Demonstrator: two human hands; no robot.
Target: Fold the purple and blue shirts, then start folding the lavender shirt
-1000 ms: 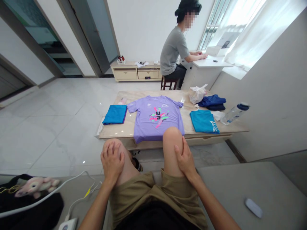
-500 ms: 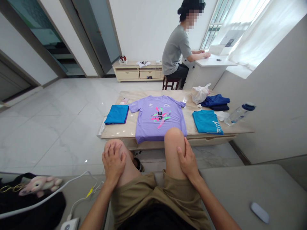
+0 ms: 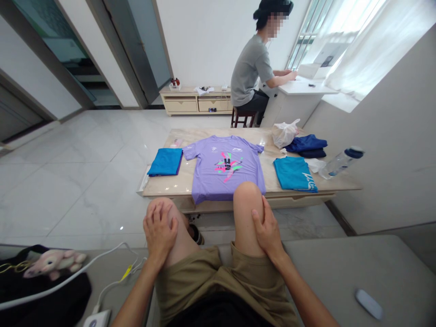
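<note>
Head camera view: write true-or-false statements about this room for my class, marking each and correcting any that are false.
1. The left hand rests on the left knee. True.
2. The right hand holds a water bottle. False: it rests on the right knee, and the water bottle lies on the table.
3. The purple T-shirt lies spread flat on the table. True.
4. The folded blue shirt lies on top of the purple T-shirt. False: it lies beside it on the table.
5. A person sits on a stool at a white desk. True.
</note>
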